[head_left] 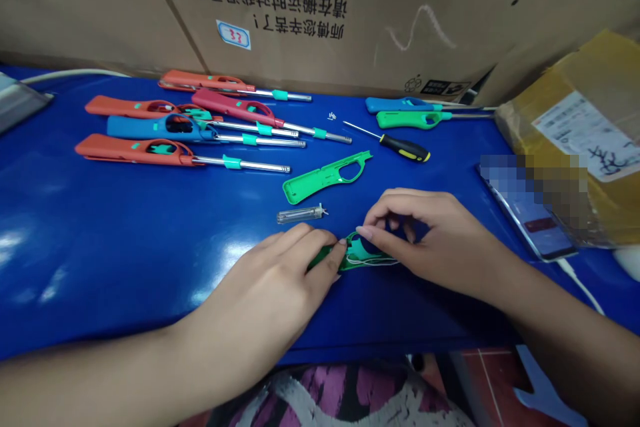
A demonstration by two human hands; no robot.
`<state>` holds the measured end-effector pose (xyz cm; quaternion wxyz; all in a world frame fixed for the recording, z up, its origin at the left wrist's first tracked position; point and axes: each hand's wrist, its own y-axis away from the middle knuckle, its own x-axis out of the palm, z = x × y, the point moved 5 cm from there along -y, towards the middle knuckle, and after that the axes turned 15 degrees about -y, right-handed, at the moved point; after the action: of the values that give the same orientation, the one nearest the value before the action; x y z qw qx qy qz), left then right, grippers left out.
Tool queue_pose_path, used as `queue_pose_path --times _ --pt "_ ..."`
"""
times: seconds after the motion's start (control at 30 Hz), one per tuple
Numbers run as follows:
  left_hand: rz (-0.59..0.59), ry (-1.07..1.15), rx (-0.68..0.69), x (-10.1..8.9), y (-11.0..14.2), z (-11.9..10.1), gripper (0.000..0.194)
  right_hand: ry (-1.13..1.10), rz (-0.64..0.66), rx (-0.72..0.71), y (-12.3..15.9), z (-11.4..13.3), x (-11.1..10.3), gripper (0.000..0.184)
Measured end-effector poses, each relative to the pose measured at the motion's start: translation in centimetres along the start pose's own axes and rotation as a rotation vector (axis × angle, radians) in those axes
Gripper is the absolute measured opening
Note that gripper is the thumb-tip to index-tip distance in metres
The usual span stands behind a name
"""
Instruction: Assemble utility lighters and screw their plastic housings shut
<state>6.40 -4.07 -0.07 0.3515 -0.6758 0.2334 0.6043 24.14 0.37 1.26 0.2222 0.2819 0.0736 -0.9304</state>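
On the blue table, a green lighter half-shell lies under both hands, with a turquoise trigger and thin white wire showing inside. My left hand is closed over its left end, fingers and thumb pressed on the shell. With thumb and index finger pinched at the shell's upper edge, my right hand covers its right end; what is between those fingertips is too small to tell. Just beyond, a clear fuel tank lies beside the other green shell half, which shows its hollow inner side.
Several long-nosed lighters lie at the back left. A blue lighter and a green lighter are at the back right, near a screwdriver and small screws. A phone on a cable rests right; cardboard stands behind.
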Motion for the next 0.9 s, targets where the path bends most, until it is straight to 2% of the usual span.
queue_pose_path --times 0.23,0.33,0.53,0.9 --pt "0.029 -0.133 0.067 0.6 0.5 -0.4 0.039 -0.004 0.274 -0.005 0.2 -0.6 -0.5 0.008" --pt "0.037 -0.166 0.072 0.7 0.5 -0.6 0.039 0.039 0.345 -0.099 0.5 -0.4 -0.1 0.015" --pt "0.038 -0.184 0.109 0.1 0.1 -0.7 0.050 0.355 0.364 -0.297 1.3 0.5 0.5 0.027" --pt "0.006 -0.189 0.106 -0.2 0.0 -0.9 0.054 0.564 0.373 -0.563 2.4 1.1 0.9 0.023"
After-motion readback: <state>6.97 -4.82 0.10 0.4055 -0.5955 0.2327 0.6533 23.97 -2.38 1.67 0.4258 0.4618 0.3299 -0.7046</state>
